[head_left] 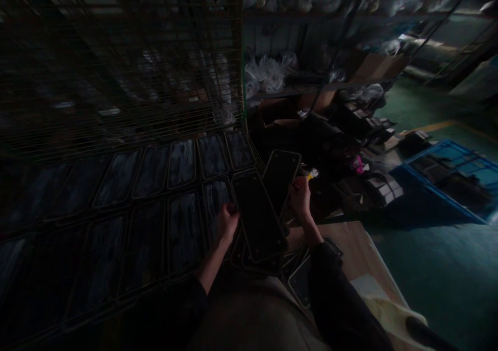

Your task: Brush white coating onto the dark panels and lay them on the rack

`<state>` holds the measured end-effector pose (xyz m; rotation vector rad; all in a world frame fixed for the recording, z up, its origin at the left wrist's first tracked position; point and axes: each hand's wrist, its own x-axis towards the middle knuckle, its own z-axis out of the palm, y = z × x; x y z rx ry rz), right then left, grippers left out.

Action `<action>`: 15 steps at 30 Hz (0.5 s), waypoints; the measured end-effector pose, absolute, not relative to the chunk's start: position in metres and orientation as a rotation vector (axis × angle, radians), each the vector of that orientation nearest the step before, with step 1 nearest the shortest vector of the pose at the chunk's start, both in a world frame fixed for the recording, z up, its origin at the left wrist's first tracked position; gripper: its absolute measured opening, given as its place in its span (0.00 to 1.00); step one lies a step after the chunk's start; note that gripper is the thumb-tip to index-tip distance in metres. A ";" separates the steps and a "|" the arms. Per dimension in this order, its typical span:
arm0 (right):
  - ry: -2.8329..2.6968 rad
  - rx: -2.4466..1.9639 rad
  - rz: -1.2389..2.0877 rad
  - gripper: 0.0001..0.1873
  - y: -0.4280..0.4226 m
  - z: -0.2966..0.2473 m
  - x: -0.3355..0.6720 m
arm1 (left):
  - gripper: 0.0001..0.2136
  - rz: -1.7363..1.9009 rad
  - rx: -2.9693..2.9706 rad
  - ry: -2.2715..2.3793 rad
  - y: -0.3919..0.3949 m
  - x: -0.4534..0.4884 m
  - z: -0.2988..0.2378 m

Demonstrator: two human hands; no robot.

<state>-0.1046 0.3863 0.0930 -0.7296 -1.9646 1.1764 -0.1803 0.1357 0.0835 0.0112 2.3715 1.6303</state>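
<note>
The scene is very dark. My left hand point(227, 221) is closed on the left edge of a stack of flat black rectangular plates point(259, 221) held over my lap. My right hand point(300, 195) is closed on another black plate point(280, 177) that lies tilted behind the stack, and it also pinches a small brush with a yellow-white tip point(312, 173). To the left a wire rack shelf point(116, 221) carries rows of similar plates point(182, 164) smeared with pale streaks.
More black plates point(303, 281) lie on a brown board point(350, 247) at my right knee. A blue crate point(447, 180) stands on the green floor at right. Shelves with plastic bags point(268, 73) and cardboard boxes fill the back. Upper wire shelves point(116, 55) overhang at left.
</note>
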 end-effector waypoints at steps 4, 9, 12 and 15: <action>-1.932 -0.682 1.266 0.11 0.390 0.095 -0.100 | 0.13 1.905 0.037 2.094 0.130 -0.187 0.093; -1.850 -0.647 1.420 0.12 0.388 0.095 -0.098 | 0.16 2.015 0.056 1.816 0.114 -0.212 0.113; -1.729 -0.691 1.421 0.13 0.383 0.091 -0.099 | 0.17 2.052 -0.057 1.764 0.105 -0.228 0.119; -1.598 -0.745 1.395 0.14 0.380 0.085 -0.103 | 0.14 2.165 -0.098 1.700 0.095 -0.230 0.124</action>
